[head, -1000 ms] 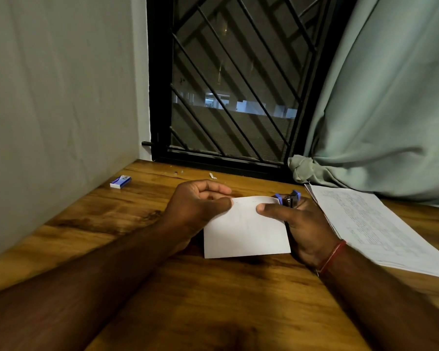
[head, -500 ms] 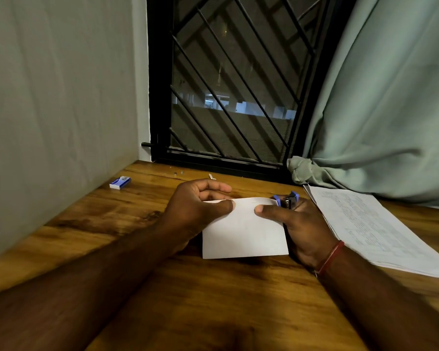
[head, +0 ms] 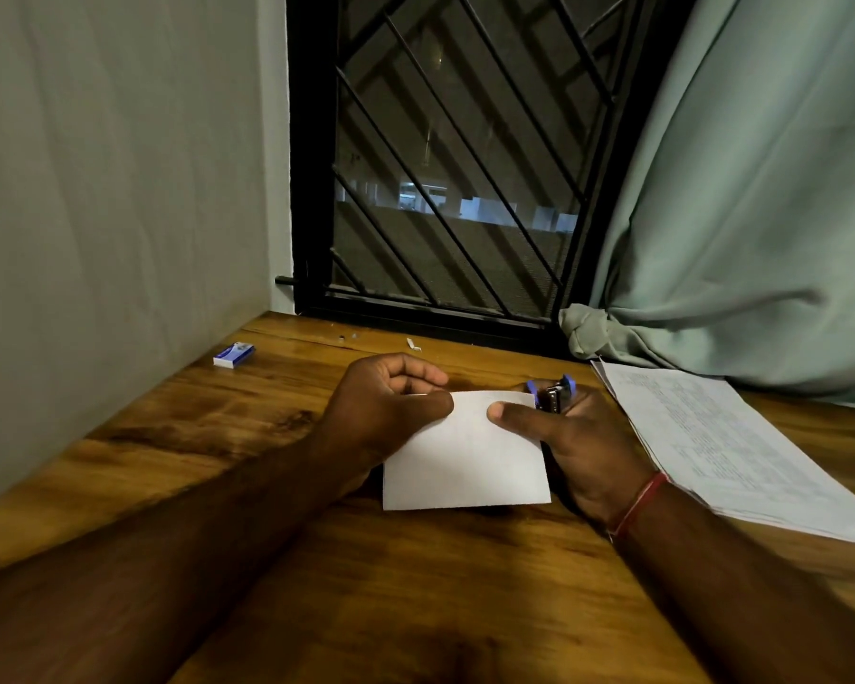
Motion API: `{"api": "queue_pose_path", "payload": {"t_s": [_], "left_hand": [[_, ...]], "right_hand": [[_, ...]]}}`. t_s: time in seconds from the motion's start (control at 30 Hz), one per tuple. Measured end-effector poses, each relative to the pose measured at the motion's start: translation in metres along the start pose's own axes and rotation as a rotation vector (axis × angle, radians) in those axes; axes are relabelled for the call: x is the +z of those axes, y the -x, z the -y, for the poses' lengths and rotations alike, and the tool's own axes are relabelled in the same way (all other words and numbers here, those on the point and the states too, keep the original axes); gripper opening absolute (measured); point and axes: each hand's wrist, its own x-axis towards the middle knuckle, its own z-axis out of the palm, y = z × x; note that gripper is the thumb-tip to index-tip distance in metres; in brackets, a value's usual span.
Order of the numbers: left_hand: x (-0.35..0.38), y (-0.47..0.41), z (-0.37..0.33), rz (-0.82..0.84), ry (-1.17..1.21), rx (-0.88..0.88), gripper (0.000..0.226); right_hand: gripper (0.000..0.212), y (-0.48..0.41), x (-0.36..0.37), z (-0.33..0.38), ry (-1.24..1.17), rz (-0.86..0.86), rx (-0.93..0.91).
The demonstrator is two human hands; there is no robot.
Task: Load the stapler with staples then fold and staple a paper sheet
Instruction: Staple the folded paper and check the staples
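Observation:
A folded white paper sheet [head: 465, 461] is held just above the wooden table [head: 415, 585], its near edge close to the wood. My left hand [head: 386, 412] pinches its upper left corner between thumb and curled fingers. My right hand [head: 578, 446] presses its thumb on the sheet's upper right part and grips a small blue and metal stapler [head: 554, 393] at that corner. Most of the stapler is hidden in my palm. A blue staple box [head: 234, 355] lies far left by the wall.
A stack of printed papers [head: 721, 436] lies to the right of my right hand. A grey-green curtain [head: 741, 214] hangs over the table's back right. A barred window [head: 455, 180] and a wall [head: 109, 214] close off the back and left. A small white scrap [head: 412, 344] lies near the window.
Both hands have shifted slightly left with the sheet; the grips are unchanged.

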Motion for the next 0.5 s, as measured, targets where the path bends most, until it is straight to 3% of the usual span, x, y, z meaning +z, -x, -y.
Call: {"api": "queue_pose_path", "payload": {"t_s": [0.13,0.33,0.5], "left_hand": [[-0.001,0.0,0.002,0.02,-0.055,0.025,0.021],[-0.001,0.0,0.003,0.018,-0.073,0.031,0.021],[-0.004,-0.003,0.004,-0.013,-0.013,0.037,0.021]], "right_hand": [[0.029,0.001,0.007,0.001,0.083,-0.055,-0.058],[0.014,-0.001,0.01,-0.004,0.147,-0.083,-0.095],[0.015,-0.008,-0.002,-0.003,0.071,-0.059,-0.04]]}}
